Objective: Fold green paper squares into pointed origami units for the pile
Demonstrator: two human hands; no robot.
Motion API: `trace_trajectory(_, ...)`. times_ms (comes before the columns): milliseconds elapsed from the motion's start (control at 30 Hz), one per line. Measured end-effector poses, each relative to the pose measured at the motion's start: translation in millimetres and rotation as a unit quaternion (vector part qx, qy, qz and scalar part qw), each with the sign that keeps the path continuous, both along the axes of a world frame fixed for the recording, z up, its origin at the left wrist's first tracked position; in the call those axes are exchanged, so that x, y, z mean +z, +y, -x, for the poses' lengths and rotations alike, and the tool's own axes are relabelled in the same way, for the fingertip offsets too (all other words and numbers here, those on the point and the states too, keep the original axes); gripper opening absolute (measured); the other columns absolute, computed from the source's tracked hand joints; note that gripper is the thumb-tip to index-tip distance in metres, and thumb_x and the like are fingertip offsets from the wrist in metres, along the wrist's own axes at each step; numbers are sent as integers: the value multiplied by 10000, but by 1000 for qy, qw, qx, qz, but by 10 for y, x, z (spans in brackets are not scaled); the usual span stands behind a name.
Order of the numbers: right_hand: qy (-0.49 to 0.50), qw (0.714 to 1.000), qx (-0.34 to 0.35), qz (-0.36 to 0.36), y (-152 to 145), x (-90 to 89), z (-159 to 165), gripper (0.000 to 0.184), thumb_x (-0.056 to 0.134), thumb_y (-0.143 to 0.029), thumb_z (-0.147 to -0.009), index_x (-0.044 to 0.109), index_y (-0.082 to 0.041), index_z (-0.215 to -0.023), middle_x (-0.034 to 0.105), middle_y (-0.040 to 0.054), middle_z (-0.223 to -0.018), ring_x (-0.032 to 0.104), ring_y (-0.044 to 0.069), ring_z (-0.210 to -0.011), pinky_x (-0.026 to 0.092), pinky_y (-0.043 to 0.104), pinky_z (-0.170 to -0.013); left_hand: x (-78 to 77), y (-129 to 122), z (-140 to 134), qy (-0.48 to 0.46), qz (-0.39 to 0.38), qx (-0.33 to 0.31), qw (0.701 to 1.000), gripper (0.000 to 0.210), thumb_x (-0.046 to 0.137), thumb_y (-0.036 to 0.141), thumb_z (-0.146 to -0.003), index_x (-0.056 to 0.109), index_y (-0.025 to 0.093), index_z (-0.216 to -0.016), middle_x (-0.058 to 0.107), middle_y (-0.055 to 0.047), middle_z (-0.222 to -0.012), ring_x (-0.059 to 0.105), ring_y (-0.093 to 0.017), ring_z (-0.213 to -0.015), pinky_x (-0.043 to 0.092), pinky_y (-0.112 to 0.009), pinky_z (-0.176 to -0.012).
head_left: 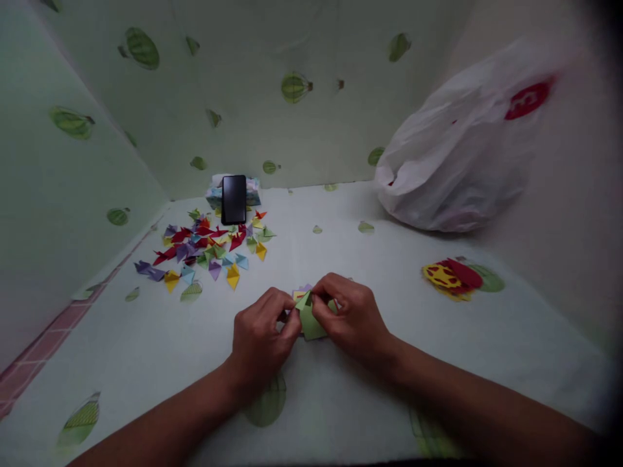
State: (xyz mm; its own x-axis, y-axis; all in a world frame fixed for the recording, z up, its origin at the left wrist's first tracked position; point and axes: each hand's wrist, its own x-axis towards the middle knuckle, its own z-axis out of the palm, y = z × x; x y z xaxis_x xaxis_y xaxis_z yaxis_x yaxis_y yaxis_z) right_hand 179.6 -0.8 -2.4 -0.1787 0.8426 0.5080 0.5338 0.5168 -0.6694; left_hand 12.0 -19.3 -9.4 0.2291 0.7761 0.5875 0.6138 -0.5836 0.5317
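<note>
Between my two hands is a small folded piece of green paper (304,301), pinched from both sides. My left hand (265,327) has its thumb and forefinger closed on the paper's left end. The fingertips of my right hand (351,314) are closed on its upper right part. Just beneath lies a stack of square paper sheets (314,326), green on top, with purple and yellow edges showing behind. My hands partly cover this stack.
Many small folded paper pieces (214,250) in several colours lie at the back left. Behind them a phone (234,200) leans on a tissue pack (254,192). A white plastic bag (452,162) stands back right, near red, yellow and green paper cutouts (450,277).
</note>
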Motion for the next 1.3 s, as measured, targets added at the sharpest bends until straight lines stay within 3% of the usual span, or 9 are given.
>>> trace_trajectory(233,9,1000,4,-15,-28,-5,7,191,524,-79,-745,460,-178,-595,492,-23,-602,440,101,-553,308,251,-551,-2,-1,5,-33,56,11,998,121,549,78,-824,575,165,-745,596,-4,-719,548,-116,-618,440,-247,-593)
trace_trajectory(700,20,999,5,-33,-10,-25,22,137,525,-81,-790,546,-169,-687,561,4,-652,506,123,-583,369,254,-570,61,-17,-19,-102,165,24,981,115,565,156,-839,608,163,-733,600,-2,-689,543,-126,-604,427,-247,-576)
trace_trajectory(1133,57,997,18,-46,-8,-31,7,84,544,-97,-858,581,-169,-882,625,29,-792,590,139,-686,459,262,-644,27,-11,-5,-71,81,-3,994,122,548,118,-856,573,171,-748,603,-11,-746,563,-123,-649,458,-249,-623)
trace_trajectory(1300,32,997,28,-65,0,-17,3,115,522,-75,-866,579,-171,-840,615,27,-772,579,143,-688,452,269,-647,25,-8,-2,-67,81,-2,994,124,545,109,-849,566,172,-745,606,-10,-749,567,-122,-648,459,-249,-619)
